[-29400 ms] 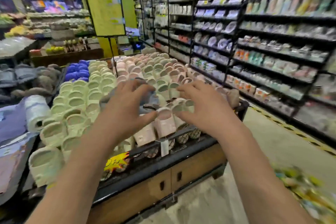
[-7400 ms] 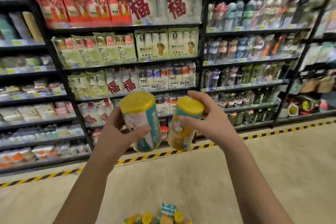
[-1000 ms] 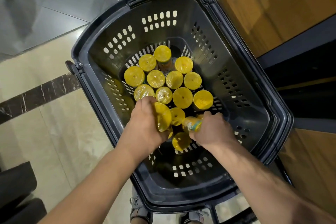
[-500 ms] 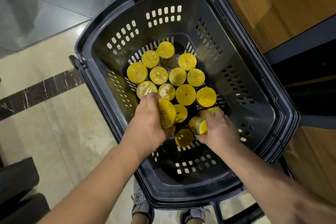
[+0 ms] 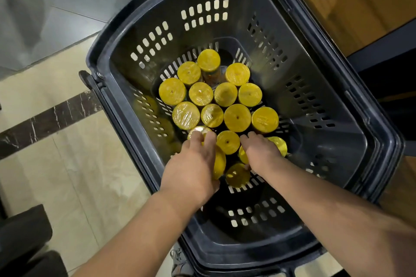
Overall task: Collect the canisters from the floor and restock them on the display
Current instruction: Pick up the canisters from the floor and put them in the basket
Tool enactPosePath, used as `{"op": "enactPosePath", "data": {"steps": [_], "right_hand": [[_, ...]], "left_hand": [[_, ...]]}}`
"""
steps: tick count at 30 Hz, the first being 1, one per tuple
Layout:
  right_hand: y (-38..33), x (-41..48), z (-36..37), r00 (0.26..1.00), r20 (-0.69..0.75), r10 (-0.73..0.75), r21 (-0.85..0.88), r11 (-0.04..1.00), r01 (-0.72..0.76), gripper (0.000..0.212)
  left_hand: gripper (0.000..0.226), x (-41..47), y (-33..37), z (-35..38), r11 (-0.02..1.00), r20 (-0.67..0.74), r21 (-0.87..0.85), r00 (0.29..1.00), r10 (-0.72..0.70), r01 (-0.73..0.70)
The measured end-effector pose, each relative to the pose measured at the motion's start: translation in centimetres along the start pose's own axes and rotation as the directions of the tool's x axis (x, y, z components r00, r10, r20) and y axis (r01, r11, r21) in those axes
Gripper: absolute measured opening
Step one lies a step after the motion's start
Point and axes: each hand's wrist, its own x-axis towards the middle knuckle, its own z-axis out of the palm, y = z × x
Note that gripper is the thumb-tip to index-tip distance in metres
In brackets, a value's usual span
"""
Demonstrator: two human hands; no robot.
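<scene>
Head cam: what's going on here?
A person is reaching both hands into a dark plastic basket that holds a cluster of yellow-lidded canisters standing upright. The left hand grips a tilted canister at the cluster's near edge. The right hand grips a second canister beside it. The basket stands on a tiled floor. The canisters are gathered here, not yet on any display.

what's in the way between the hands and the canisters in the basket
Nothing visible. The basket is open on top, and both the left hand and the right hand lie on canisters at the near edge of the cluster. Their grip itself is hidden under the hands.
</scene>
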Motion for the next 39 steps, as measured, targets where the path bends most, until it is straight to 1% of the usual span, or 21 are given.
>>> {"op": "enactPosePath", "data": {"steps": [2, 3, 6, 10, 12, 16, 19, 23, 26, 27, 29, 32, 35, 39], "right_hand": [[0.4, 0.1, 0.0, 0.999, 0.034, -0.010, 0.036, 0.999, 0.008, 0.060], [0.6, 0.0, 0.1, 1.000, 0.021, -0.011, 0.056, 0.998, 0.010, 0.059], [1.8, -0.8, 0.2, 0.998, -0.060, 0.004, 0.124, 0.992, 0.004, 0.057], [3.8, -2.6, -1.7, 0.990, -0.133, 0.056, 0.343, 0.939, -0.008, 0.056], [4.4, -4.0, -2.9, 0.980, -0.187, 0.070, 0.412, 0.911, 0.014, 0.052], [5.4, -8.1, -5.5, 0.948, -0.305, 0.093, 0.493, 0.867, 0.074, 0.048], [5.7, -12.4, -7.6, 0.924, -0.372, 0.091, 0.499, 0.859, 0.116, 0.050], [6.0, -19.4, -10.9, 0.886, -0.460, 0.064, 0.467, 0.866, 0.180, 0.048], [6.0, -25.5, -13.7, 0.841, -0.540, 0.037, 0.448, 0.858, 0.251, 0.047], [6.0, -27.5, -14.8, 0.827, -0.562, 0.033, 0.426, 0.868, 0.255, 0.048], [6.0, -31.7, -17.1, 0.794, -0.607, 0.039, 0.369, 0.898, 0.238, 0.050], [6.0, -37.8, -20.9, 0.722, -0.690, 0.053, 0.305, 0.926, 0.224, 0.052], [6.4, -44.4, -24.7, 0.672, -0.736, 0.087, 0.277, 0.944, 0.181, 0.052], [7.5, -53.5, -28.3, 0.595, -0.790, 0.151, 0.270, 0.956, 0.115, 0.055]], "left_hand": [[0.093, -0.1, 0.3, 0.1, 0.997, 0.065, 0.073, 0.998, 0.018, -0.023], [0.093, -0.1, 0.5, 0.1, 0.995, 0.085, 0.095, 0.996, 0.024, -0.032], [0.094, -0.4, 1.5, 0.4, 0.988, 0.120, 0.148, 0.993, 0.016, -0.034], [0.094, -0.3, 3.3, 1.7, 0.971, 0.181, 0.240, 0.982, -0.057, 0.012], [0.095, -0.4, 3.8, 2.1, 0.961, 0.188, 0.275, 0.978, -0.093, 0.039], [0.102, -1.4, 4.3, 1.2, 0.965, 0.188, 0.252, 0.974, -0.123, 0.073], [0.104, -3.0, 4.9, -0.9, 0.978, 0.178, 0.188, 0.976, -0.129, 0.095], [0.083, -5.8, 6.9, -6.7, 0.992, 0.063, 0.118, 0.996, -0.059, 0.051], [0.080, -8.3, 8.6, -13.1, 0.998, -0.083, 0.054, 0.996, 0.012, -0.008], [0.080, -9.3, 9.2, -15.5, 0.998, -0.137, 0.042, 0.990, 0.041, -0.036], [0.078, -11.2, 10.6, -20.5, 0.994, -0.214, 0.049, 0.971, 0.105, -0.097], [0.075, -14.2, 13.3, -27.8, 0.973, -0.294, 0.116, 0.929, 0.224, -0.198], [0.074, -17.8, 16.6, -34.4, 0.944, -0.354, 0.180, 0.878, 0.323, -0.275], [0.073, -23.0, 21.0, -42.0, 0.897, -0.388, 0.275, 0.814, 0.433, -0.346]]}}
